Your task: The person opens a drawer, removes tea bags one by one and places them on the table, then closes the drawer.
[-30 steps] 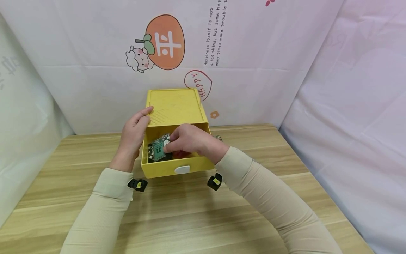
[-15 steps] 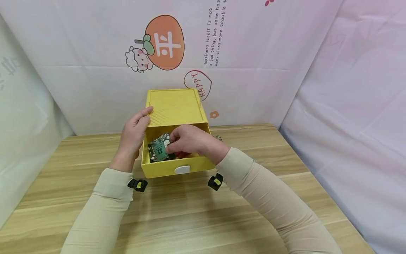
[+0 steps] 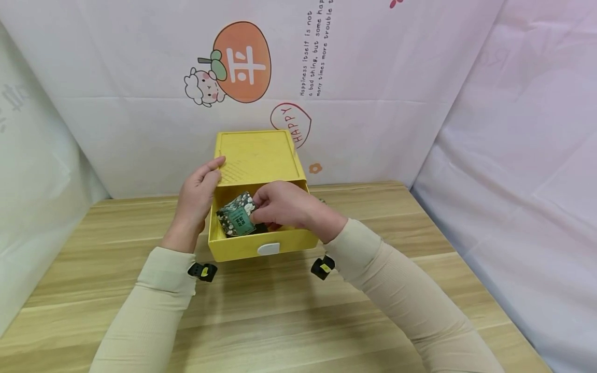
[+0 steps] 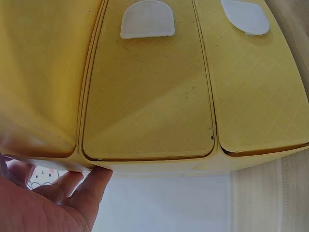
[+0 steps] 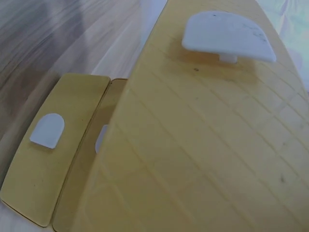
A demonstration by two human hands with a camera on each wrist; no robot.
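Observation:
A small yellow drawer cabinet (image 3: 261,153) stands against the back cloth, its top drawer (image 3: 242,249) pulled out. My left hand (image 3: 196,194) rests against the cabinet's left side, fingertips at the top edge; the left wrist view shows those fingers (image 4: 94,186) touching the side wall. Inside the drawer, my right hand (image 3: 286,207) pinches the right edge of a dark flat packet (image 3: 238,215) with white flowers and a green label. The packet lies tilted. Something black sits beneath it, mostly hidden. My right fingertips are partly covered, and the right wrist view shows no hand.
Two lower drawers are pushed in, as the left wrist view shows from their fronts (image 4: 149,96). The top drawer's white handle (image 5: 229,36) sticks out forward. A wooden table (image 3: 261,321) lies under the cabinet. A small object (image 3: 322,201) peeks out behind my right wrist.
My right hand has shifted slightly to the right inside the drawer. The packet has turned and tilted up a little with it. My left hand and the cabinet have stayed put.

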